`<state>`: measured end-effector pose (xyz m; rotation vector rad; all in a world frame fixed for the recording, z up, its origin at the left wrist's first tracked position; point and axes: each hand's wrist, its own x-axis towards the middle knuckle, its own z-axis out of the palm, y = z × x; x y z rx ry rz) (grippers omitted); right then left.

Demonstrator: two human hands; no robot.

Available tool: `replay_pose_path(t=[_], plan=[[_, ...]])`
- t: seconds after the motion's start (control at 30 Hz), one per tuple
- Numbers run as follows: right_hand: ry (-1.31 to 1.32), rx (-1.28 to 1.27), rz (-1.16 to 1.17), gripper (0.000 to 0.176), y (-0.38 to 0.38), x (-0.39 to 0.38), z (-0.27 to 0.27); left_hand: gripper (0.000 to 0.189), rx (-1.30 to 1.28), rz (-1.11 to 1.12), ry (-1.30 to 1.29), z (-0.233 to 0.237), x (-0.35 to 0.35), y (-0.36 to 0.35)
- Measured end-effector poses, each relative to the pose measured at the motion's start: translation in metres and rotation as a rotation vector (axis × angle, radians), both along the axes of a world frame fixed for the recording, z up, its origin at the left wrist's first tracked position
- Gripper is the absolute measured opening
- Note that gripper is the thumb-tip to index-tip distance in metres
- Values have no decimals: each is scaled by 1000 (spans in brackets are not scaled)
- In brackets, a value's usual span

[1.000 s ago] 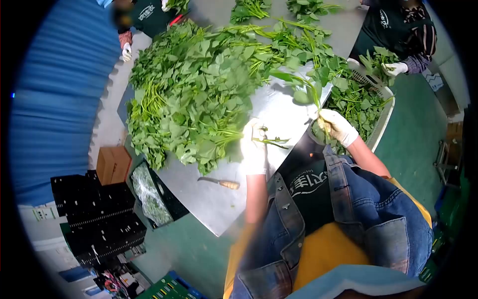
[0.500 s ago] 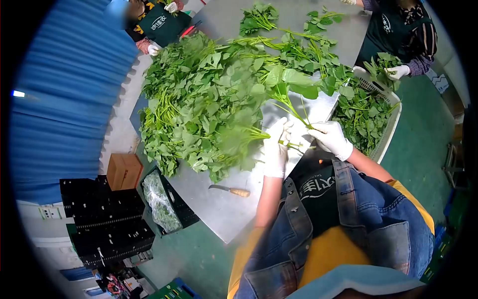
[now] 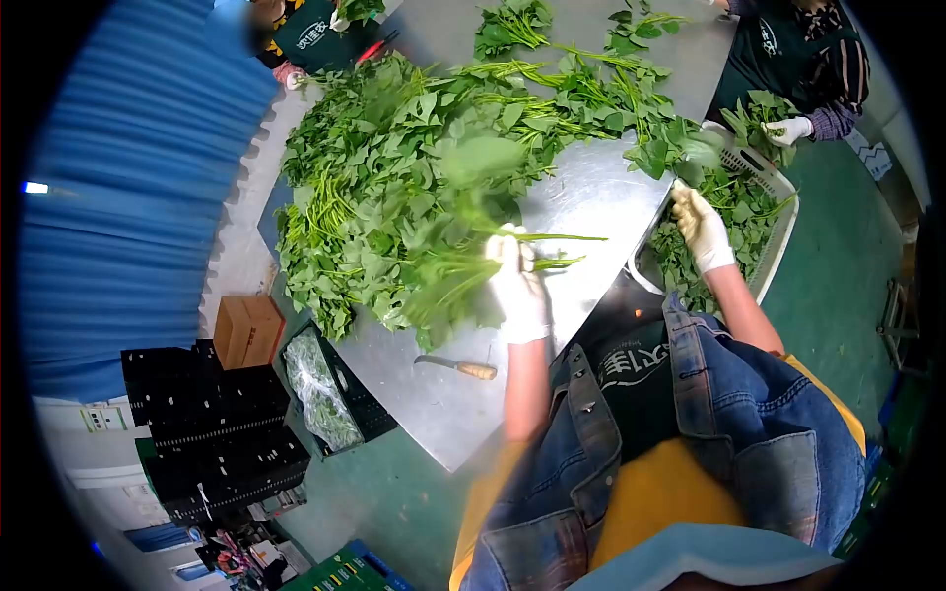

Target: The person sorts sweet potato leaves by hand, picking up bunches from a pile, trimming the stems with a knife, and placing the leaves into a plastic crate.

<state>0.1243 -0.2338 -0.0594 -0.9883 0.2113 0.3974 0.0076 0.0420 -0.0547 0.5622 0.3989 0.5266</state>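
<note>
My left hand [image 3: 517,286], in a white glove, is closed around a bunch of leafy green stems [image 3: 448,286] above the metal table. Cut stem ends stick out to the right of the fist; the leaves point left and are blurred. My gloved right hand [image 3: 702,231] is over the near edge of a white crate [image 3: 780,236] of greens, its fingers partly spread. A blurred leaf [image 3: 702,150] is just beyond its fingertips, seemingly apart from them. A large pile of leafy greens [image 3: 379,197] covers the table's left side. Near me lies a curved knife with a wooden handle [image 3: 476,370].
The metal table [image 3: 591,187] has a corner toward me. Two co-workers stand at the far side; one's gloved hand [image 3: 788,130] holds greens over the crate. Left of the table are a cardboard box [image 3: 246,332], black crates [image 3: 212,424] and a bag of greens [image 3: 320,389].
My right hand has moved right, from beside the left hand to the crate. The leafy stem it was handling is now in my left hand with the bunch.
</note>
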Motion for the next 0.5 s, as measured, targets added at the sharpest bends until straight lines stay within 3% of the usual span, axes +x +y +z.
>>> replay_pose_path(t=[0.03, 0.1, 0.17, 0.2, 0.23, 0.27, 0.3, 0.33, 0.37, 0.43, 0.5], plan=[[234, 297, 31, 37, -16, 11, -9, 14, 297, 92, 154, 57, -16, -1], [-274, 38, 470, 50, -34, 38, -86, 21, 268, 234, 212, 72, -31, 7], [119, 99, 454, 39, 18, 27, -52, 24, 198, 251, 105, 66, -50, 14], [132, -109, 552, 28, 46, 22, -20, 24, 198, 266, 107, 62, -56, 15], [-51, -357, 595, 29, 72, 24, -17, 23, 183, 252, 190, 58, -63, 15], [-251, -364, 664, 30, 102, 37, -36, 23, 167, 239, 275, 61, -69, 12], [-259, -403, 543, 29, 126, 44, -53, 19, 134, 220, 329, 65, -79, 7], [-465, -405, 413, 29, 153, 64, -92, 19, 168, 233, 342, 50, -92, 10], [-470, -396, 420, 29, 168, 79, -90, 18, 202, 244, 354, 35, -104, 13], [-1075, -1275, 263, 33, 204, 103, -80, 18, 179, 308, 359, 36, -118, 9], [-1095, -1496, 616, 36, 221, 118, -69, 17, 209, 360, 372, 30, -134, 9]])
